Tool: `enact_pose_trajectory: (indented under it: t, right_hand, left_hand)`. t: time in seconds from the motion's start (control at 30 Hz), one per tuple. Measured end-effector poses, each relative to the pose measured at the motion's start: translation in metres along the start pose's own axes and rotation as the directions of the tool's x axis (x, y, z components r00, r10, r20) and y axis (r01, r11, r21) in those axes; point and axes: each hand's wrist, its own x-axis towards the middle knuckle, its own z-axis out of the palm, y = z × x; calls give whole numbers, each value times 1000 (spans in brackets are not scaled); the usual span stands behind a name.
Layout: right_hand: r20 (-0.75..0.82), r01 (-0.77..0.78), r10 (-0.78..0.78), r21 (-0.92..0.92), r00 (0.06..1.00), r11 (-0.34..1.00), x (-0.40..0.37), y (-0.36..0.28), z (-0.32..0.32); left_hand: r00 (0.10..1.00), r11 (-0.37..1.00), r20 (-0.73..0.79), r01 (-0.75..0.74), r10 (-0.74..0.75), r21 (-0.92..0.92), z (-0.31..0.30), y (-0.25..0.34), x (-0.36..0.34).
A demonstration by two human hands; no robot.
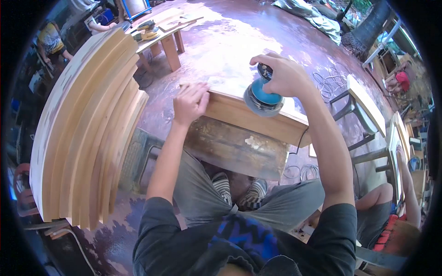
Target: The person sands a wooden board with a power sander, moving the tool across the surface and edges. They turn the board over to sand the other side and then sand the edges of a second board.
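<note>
My right hand [287, 77] is wrapped round a teal and black electric sander [265, 95], whose round pad sits at the near edge of a wooden panel [251, 118]. The panel has a bright, pale top and a thick brown side facing me. At the panel's left end, my left hand [189, 102] grips the corner, fingers bent over the top. Beneath the panel is a worn, stained wooden bench [235, 145]. A dark cord [301, 140] hangs by the panel's right end, below my right forearm.
Close on my left rises a tall stack of wooden boards [87, 133]. A low table [159, 41] beyond holds another sander [146, 31]. Coiled cable [329, 83] lies on the floor to the right, near a stool-like piece [363, 103]. A seated person's knee [380, 195] is close on my right.
</note>
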Motion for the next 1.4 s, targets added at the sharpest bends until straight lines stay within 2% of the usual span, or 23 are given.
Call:
enact_pose_trajectory:
  t: [0.2, 0.4, 0.53, 0.57, 0.63, 0.67, 0.7, 0.73, 0.77, 0.8, 0.87, 1.0, 1.03, 1.13, 1.23, 1.33, 1.4]
  right_hand:
    - [39, 22, -24, 52, 999, 998, 15, -14, 3]
    - [-4, -26, 26, 10, 1000, 1000, -38, 32, -14]
    - [14, -162, 161, 0, 987, 987, -72, 58, -27]
    - [14, -178, 178, 10, 984, 984, -77, 63, -30]
    - [14, -197, 197, 20, 980, 980, -81, 66, -33]
    - [29, -214, 214, -12, 976, 977, -80, 63, -36]
    - [44, -229, 231, -44, 972, 972, -78, 60, -37]
    - [42, -231, 232, -42, 972, 972, -76, 60, -36]
    - [50, -220, 222, -31, 974, 975, -72, 60, -34]
    - [59, -206, 207, -23, 977, 978, -68, 59, -33]
    - [49, -188, 189, -26, 981, 982, -61, 56, -29]
    - [48, -125, 128, -47, 991, 991, -58, 62, -30]
    - [57, -119, 122, -51, 991, 992, -58, 67, -28]
    - [-21, -112, 111, -47, 994, 993, -60, 77, -24]
    - [-51, -127, 125, -34, 991, 991, -55, 79, -21]
    - [-81, -116, 113, -44, 990, 992, -44, 69, -14]
    - [-121, -82, 75, -53, 990, 995, -38, 64, -9]
  left_hand:
    - [993, 1000, -116, 14, -14, 1, 0, -15, -5]
    - [977, 1000, -212, 10, -12, -9, 12, -13, -7]
    - [964, 996, -254, 64, -76, -54, 16, -11, 0]
    - [903, 976, -376, 171, -209, -132, 20, -16, 2]
    - [698, 875, -528, 369, -483, -312, 31, -31, 3]
    - [701, 876, -526, 367, -482, -314, 40, -45, 0]
    - [522, 637, -400, 428, -753, -641, 53, -66, -9]
    - [330, 298, -168, 397, -929, -868, 68, -91, -22]
    - [313, -4, 145, 409, -939, -912, 89, -121, -46]
    - [311, -4, 141, 405, -940, -914, 96, -119, -54]
    - [264, -5, 190, 572, -946, -820, 107, -101, -62]
    - [321, 63, 116, 496, -940, -866, 111, -94, -59]
    - [310, 57, 115, 496, -944, -866, 113, -96, -62]
    - [336, 97, 88, 496, -938, -863, 116, -95, -61]
    - [323, 103, 55, 453, -945, -886, 117, -90, -60]
    - [289, 176, -24, 514, -957, -840, 115, -83, -54]
    - [223, 193, -87, 514, -971, -836, 114, -77, -50]
